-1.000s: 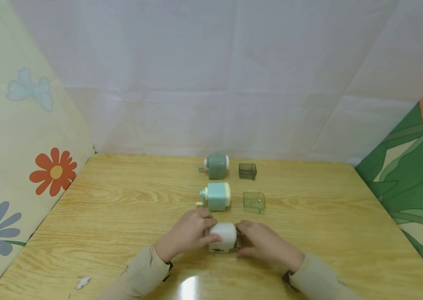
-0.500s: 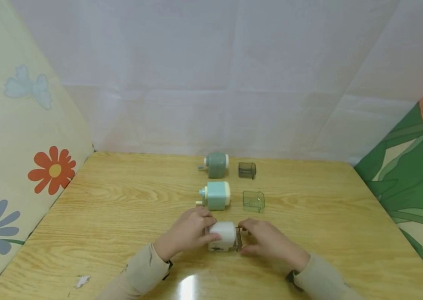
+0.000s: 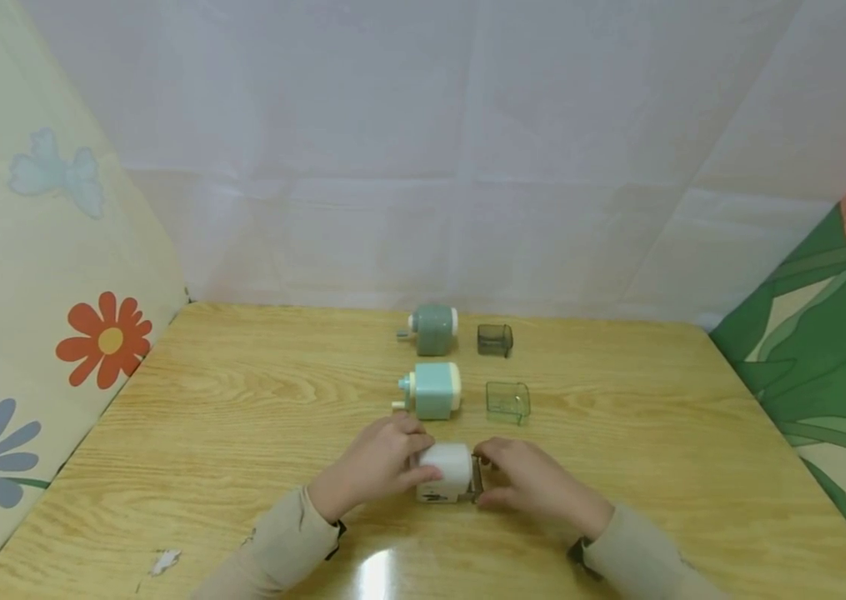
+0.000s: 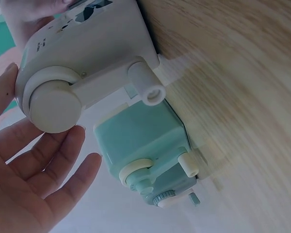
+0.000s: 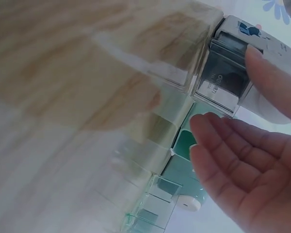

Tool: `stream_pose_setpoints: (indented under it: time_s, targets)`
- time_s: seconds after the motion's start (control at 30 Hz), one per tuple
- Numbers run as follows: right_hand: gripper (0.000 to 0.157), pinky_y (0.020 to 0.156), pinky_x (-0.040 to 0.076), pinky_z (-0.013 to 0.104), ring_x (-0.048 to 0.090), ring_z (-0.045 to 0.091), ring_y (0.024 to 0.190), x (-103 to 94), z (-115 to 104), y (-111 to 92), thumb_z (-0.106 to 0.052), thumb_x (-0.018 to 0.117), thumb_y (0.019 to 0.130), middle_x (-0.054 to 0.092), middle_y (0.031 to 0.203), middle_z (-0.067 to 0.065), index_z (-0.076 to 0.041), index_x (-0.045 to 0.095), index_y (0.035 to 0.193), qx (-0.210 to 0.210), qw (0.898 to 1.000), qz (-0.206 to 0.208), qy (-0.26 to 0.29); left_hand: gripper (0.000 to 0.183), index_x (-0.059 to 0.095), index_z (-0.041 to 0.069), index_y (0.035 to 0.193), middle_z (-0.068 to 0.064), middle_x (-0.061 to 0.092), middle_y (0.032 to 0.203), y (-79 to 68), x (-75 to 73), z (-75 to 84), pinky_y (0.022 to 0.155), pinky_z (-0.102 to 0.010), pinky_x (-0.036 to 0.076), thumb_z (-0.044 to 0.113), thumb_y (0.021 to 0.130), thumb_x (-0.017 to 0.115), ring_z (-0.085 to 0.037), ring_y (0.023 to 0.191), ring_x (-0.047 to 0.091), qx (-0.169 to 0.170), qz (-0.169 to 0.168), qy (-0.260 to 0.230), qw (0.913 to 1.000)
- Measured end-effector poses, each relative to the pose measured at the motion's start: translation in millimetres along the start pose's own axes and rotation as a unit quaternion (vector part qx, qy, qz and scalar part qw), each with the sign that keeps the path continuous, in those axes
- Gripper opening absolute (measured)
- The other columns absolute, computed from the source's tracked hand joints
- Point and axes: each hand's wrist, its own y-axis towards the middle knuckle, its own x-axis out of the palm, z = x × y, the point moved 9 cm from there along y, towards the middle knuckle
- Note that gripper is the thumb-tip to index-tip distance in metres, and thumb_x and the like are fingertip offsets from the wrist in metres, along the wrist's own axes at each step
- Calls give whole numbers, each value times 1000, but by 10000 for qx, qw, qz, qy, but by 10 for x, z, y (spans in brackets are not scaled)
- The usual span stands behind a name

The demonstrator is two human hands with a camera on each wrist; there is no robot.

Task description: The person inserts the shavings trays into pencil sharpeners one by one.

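A white crank pencil sharpener (image 3: 447, 472) stands on the table near the person. My left hand (image 3: 381, 467) holds its crank end, thumb on one side and fingers on the other; the left wrist view shows its crank handle (image 4: 146, 83) jutting out free of the fingers. At the opposite end, a dark see-through shavings drawer (image 5: 222, 77) sits partly out of the sharpener body. My right hand (image 3: 535, 483) pinches this drawer by its edges: the thumb lies on the near edge, a fingertip at the far one. Its other fingers curve loosely below.
Behind the white sharpener stand a light teal sharpener (image 3: 433, 390) and a dark green sharpener (image 3: 434, 330) in a row. A clear green drawer (image 3: 508, 402) and a dark grey drawer (image 3: 495, 339) lie to their right. A printed cloth (image 3: 423, 167) hangs behind the wooden table (image 3: 257, 375).
My right hand first shifted slightly right, exposing more of the dark drawer, then came slightly back left against it. The left hand keeps its hold on the sharpener.
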Motion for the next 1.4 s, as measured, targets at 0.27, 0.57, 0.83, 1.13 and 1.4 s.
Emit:
stream_pose_setpoints:
  time_s: [0.27,0.57,0.83,1.13,1.4]
  targets:
    - [42,70,51,28,60,16,79,4,-46,67,-23,78,69,64,90,6,0,60,99,-172,9998,-43,5,35,70,4,93,-3,64,90,-6,-20,22,67,-18,46,37,80,68,-13,79,54,61,54,-37,10000]
    - [35,67,51,22,60,12,75,48,-58,123,-18,79,67,64,85,3,-3,60,92,-214,9985,-101,503,36,69,4,94,-4,63,90,-2,-17,31,68,-19,46,36,80,68,-13,80,54,65,54,-26,10000]
    - [39,66,51,22,60,9,74,73,-23,182,-18,82,63,65,85,4,-4,61,91,-220,9967,-77,778,36,69,3,94,-4,63,90,1,-8,23,67,-19,46,36,80,68,-13,79,54,36,34,-85,10000]
    - [44,62,48,21,56,6,72,89,-3,223,-17,84,62,64,86,1,-3,61,97,-53,9934,-156,1132,37,70,2,93,-4,63,89,-3,-23,22,67,-19,46,36,79,68,-13,79,54,57,166,-111,9998]
    - [49,64,48,21,56,5,75,115,-3,229,-18,83,63,64,92,2,-3,59,103,-75,9915,-198,1284,35,70,3,92,-5,64,89,7,-27,18,68,-20,47,36,80,68,-14,79,55,74,126,-144,9998]
